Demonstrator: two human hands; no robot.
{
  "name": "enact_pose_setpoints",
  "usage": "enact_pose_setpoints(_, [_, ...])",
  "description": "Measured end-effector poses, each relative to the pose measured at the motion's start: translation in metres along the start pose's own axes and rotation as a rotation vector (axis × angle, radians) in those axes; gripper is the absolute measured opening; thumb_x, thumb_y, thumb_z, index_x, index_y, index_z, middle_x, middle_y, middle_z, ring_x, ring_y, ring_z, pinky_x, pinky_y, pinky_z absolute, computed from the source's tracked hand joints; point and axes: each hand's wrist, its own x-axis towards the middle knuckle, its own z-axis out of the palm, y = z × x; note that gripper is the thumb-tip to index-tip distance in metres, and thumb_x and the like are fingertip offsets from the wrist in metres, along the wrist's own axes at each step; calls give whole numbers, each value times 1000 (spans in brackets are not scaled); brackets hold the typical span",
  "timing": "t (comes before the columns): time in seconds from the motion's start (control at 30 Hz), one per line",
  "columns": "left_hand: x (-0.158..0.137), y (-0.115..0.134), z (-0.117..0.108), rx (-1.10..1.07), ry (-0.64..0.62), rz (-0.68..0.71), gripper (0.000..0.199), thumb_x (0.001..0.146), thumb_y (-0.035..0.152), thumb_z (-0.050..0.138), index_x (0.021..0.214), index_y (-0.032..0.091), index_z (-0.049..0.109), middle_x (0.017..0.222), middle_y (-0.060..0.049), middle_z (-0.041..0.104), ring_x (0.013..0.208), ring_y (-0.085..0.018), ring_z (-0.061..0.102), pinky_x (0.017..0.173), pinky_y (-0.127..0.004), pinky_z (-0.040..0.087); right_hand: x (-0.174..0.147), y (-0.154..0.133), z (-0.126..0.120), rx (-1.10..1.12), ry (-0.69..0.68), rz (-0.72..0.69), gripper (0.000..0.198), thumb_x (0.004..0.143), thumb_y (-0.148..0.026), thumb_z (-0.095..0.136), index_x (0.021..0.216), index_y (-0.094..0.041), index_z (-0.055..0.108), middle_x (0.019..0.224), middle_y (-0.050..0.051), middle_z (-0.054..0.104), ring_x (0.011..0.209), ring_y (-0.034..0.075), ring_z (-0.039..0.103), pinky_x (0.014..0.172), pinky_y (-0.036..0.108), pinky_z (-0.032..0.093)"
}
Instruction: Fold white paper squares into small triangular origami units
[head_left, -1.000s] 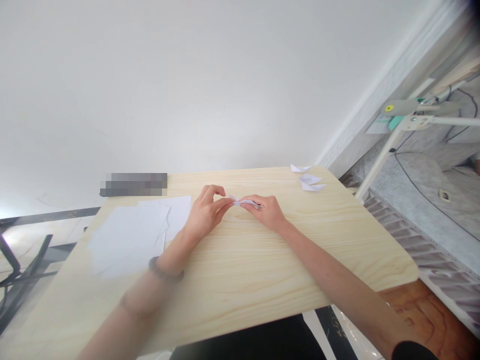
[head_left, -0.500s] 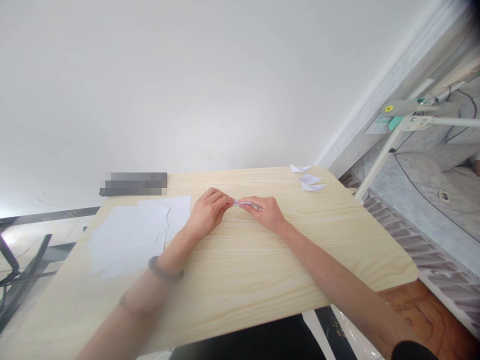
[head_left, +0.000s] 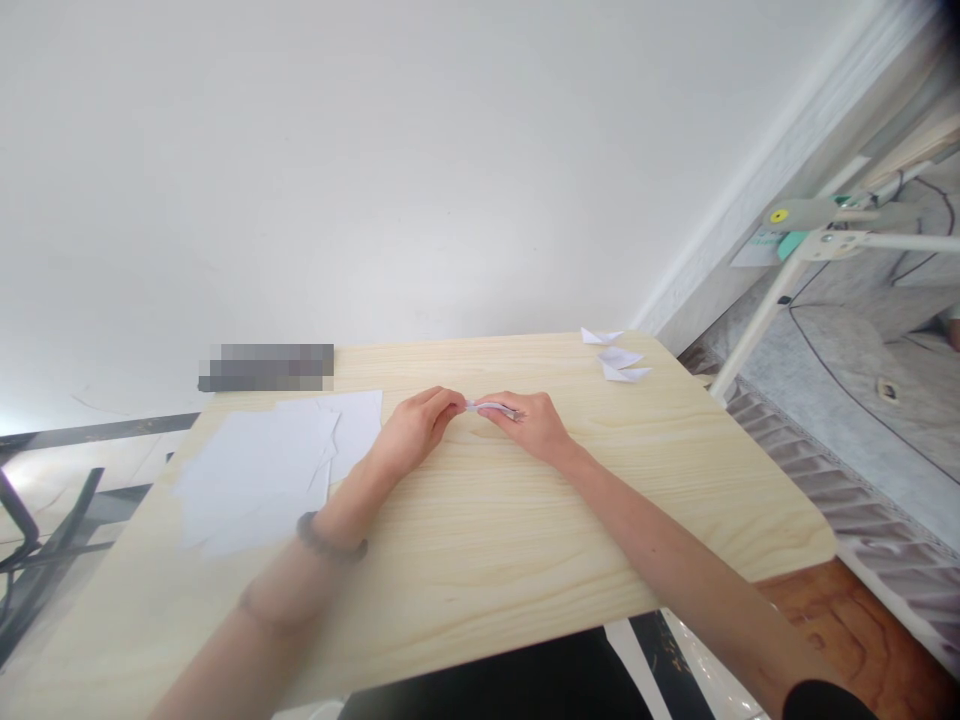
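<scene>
Between my two hands is a small folded piece of white paper (head_left: 493, 406), held just above the table near its middle. My left hand (head_left: 417, 426) pinches its left end, fingers pressed together. My right hand (head_left: 531, 424) grips the other end between thumb and fingers, covering part of it. How the paper is folded is too small to make out. At the table's far right corner lie folded white paper pieces, one (head_left: 601, 337) behind two others (head_left: 622, 367). A spread of white paper sheets (head_left: 255, 470) lies left of my left hand.
The pale wooden table (head_left: 480, 560) stands against a white wall (head_left: 450, 180). A dark, blurred-out object (head_left: 266, 368) sits at its back left. Beyond the right edge are a white metal frame (head_left: 765, 320) and a grey sofa (head_left: 892, 340).
The fingers of my left hand have come down a little and lie flatter over the paper's left end. My right hand keeps its grip in the same place.
</scene>
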Motion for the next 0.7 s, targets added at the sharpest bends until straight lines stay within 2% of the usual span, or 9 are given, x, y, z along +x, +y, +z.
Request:
enact_pose_setpoints(0.23, [0, 5, 2, -9, 97, -114, 20, 82, 27, 48, 98, 18, 54, 83, -2, 65, 72, -12, 59, 66, -22, 45, 0, 0, 1, 1, 42, 64, 22, 78, -34, 52, 94, -22, 63, 80, -1, 67, 62, 10, 58, 58, 19, 42])
enact_pose_setpoints(0.33, [1, 4, 2, -70, 67, -107, 16, 82, 28, 47, 89, 18, 58, 84, -2, 64, 72, -11, 57, 65, -21, 45, 0, 0, 1, 0, 59, 100, 26, 76, -35, 55, 98, -21, 61, 78, -1, 67, 62, 11, 57, 58, 20, 41])
enact_pose_setpoints(0.5, [2, 2, 1, -124, 41, -129, 17, 81, 28, 47, 81, 17, 60, 81, -1, 64, 71, -11, 57, 63, -20, 46, 1, 1, 1, -3, 4, 79, 22, 77, -36, 53, 85, -20, 66, 77, 0, 67, 62, 11, 56, 56, 19, 39])
enact_pose_setpoints(0.7, [0, 2, 3, -146, 97, -270, 20, 76, 37, 53, 77, 18, 60, 72, 0, 66, 62, -12, 60, 62, -22, 48, 2, 0, 1, -37, 59, 123, 24, 77, -36, 52, 79, -17, 67, 63, -2, 62, 51, 8, 46, 49, 19, 33])
